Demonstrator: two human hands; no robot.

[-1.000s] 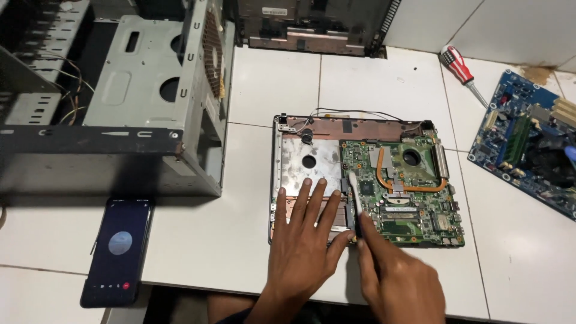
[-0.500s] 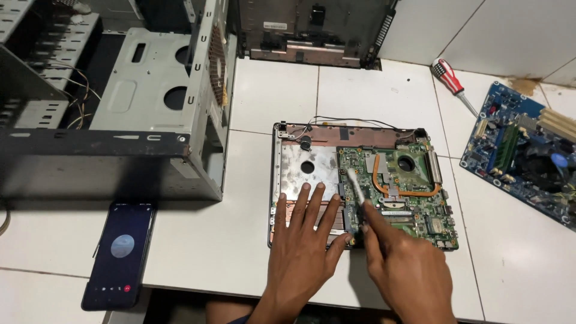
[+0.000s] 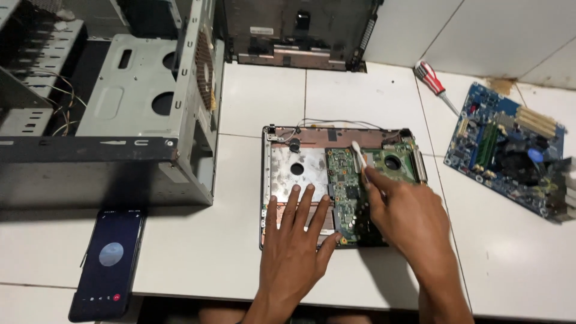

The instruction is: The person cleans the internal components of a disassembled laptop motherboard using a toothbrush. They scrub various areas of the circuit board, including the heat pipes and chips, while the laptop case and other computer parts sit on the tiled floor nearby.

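Two hands on the opened laptop base, centre of the white table. Left hand stays flat, fingers spread, pressing the near edge. Right hand pinches a white brush; since a second ago its tip has moved farther across the green motherboard, toward the fan cutout, so cleaning continues.

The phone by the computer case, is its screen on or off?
On: the phone, flat on the white table, shows a lit grey circle and small icons.
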